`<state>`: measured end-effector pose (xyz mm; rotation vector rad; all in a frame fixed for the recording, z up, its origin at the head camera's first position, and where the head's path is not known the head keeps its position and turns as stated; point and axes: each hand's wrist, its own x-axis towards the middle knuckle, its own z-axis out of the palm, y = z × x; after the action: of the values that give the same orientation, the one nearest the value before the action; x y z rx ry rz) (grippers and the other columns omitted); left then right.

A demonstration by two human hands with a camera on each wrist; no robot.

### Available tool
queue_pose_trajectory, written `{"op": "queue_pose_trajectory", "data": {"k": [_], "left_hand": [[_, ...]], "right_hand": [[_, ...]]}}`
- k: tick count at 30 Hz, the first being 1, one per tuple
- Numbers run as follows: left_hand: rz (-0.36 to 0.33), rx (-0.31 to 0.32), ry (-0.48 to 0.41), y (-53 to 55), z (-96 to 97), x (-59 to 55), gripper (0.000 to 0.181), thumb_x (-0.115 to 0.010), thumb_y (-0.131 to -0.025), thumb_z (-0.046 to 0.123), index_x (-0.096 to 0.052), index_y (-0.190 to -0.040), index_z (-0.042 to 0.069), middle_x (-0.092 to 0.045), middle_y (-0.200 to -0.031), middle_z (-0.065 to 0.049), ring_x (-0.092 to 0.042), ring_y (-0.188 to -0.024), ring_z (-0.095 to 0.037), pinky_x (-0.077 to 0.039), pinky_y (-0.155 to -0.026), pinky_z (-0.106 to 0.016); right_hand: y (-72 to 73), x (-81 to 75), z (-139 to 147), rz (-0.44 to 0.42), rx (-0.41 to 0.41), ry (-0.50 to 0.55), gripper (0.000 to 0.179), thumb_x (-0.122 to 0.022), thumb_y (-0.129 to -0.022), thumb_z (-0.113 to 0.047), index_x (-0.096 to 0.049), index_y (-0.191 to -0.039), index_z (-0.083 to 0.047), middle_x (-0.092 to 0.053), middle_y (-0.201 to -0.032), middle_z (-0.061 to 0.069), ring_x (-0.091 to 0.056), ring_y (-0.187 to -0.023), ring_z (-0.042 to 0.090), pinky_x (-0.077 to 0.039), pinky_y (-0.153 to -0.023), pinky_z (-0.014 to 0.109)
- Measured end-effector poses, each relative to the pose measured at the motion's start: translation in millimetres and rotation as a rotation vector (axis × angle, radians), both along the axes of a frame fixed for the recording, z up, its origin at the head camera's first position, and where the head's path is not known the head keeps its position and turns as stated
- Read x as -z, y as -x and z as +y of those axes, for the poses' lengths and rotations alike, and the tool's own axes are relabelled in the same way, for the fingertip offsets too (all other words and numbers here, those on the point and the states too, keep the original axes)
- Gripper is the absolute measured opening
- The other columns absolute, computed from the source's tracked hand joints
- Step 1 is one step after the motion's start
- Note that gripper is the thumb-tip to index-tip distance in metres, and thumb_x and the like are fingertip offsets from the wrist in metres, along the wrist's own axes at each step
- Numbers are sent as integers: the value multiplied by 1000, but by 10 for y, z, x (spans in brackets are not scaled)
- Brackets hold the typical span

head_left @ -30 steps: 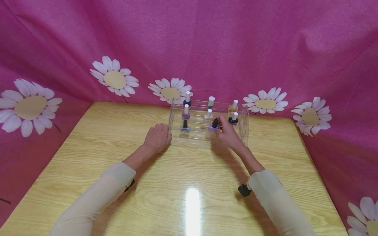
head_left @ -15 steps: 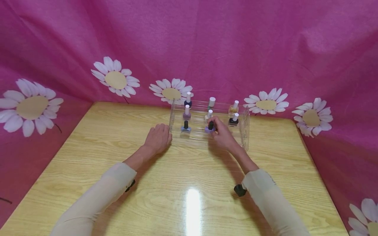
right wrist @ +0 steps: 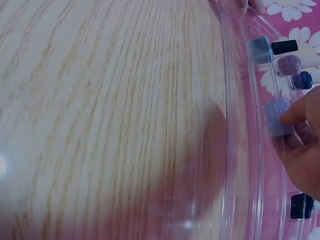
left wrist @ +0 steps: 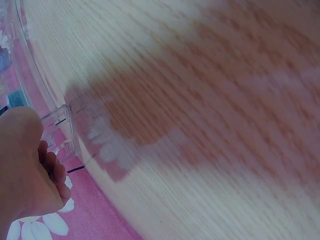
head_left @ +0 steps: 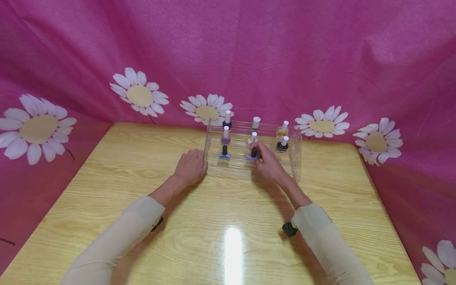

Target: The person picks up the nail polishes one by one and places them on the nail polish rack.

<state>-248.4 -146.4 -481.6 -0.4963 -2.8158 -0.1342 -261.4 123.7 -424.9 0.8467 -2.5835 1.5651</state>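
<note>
At the middle of the clear tiered rack point(head_left: 238, 171), my right hand point(head_left: 269, 163) pinches a lilac nail polish bottle point(right wrist: 276, 117) with a black cap point(head_left: 254, 152). The bottle stands in the front tier. Outside the rack's left side panel, my left hand point(head_left: 190, 166) rests with its thumb side touching it. The left wrist view shows curled fingers point(left wrist: 56, 172) there; nothing is visible inside them. A light blue bottle point(head_left: 224, 155) with a black cap is left of the lilac one. A pale bottle point(head_left: 253, 138) stands behind it, partly hidden by my right hand.
Higher tiers hold a mauve bottle point(head_left: 226, 136), a dark blue one point(head_left: 227, 122), a green one point(head_left: 256, 124) and an amber one point(head_left: 282, 130). A black bottle point(head_left: 282, 145) is at right. Behind the wooden table point(head_left: 199, 237) hangs a pink daisy-print cloth point(head_left: 249, 55).
Within the first half second my right hand moved slightly left with the lilac nail polish bottle. Since then it has hardly moved. My left hand has stayed by the rack's side.
</note>
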Motion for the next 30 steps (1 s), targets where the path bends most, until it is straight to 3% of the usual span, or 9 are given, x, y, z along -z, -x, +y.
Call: {"op": "queue_pose_trajectory", "data": {"k": [8, 19, 26, 30], "left_hand": [[-35, -5, 3, -2, 5, -17, 21, -43, -92, 21, -46, -86, 2, -42, -75, -9, -45, -72, -27, -37, -59, -37], [-27, -4, 15, -3, 2, -15, 22, -42, -93, 22, -46, -86, 2, -39, -74, -8, -44, -72, -27, -36, -59, -37], [-31, -6, 17, -3, 8, -25, 22, -42, -92, 22, -46, -86, 1, -41, -75, -9, -45, -72, -28, -37, -59, -38], [-55, -15, 17, -3, 12, -30, 22, -43, -92, 22, -46, -86, 1, -42, -76, -10, -45, -74, -28, -37, -60, -38]], "right_hand": [[47, 58, 9, -15, -1, -26, 35, -42, -76, 26, -43, -108, 12, -51, -102, 26, -51, -99, 37, -43, -88, 47], [43, 37, 1, 11, -3, -45, 37, -41, -72, 27, -44, -104, 11, -51, -97, 22, -49, -91, 37, -42, -80, 48], [240, 318, 59, 5, 25, -63, 40, -43, -72, 26, -46, -105, 2, -52, -100, 21, -50, -94, 29, -43, -82, 42], [253, 354, 68, 13, 40, -81, 41, -45, -72, 24, -45, -103, -2, -52, -99, 15, -50, -94, 25, -43, -81, 39]]}}
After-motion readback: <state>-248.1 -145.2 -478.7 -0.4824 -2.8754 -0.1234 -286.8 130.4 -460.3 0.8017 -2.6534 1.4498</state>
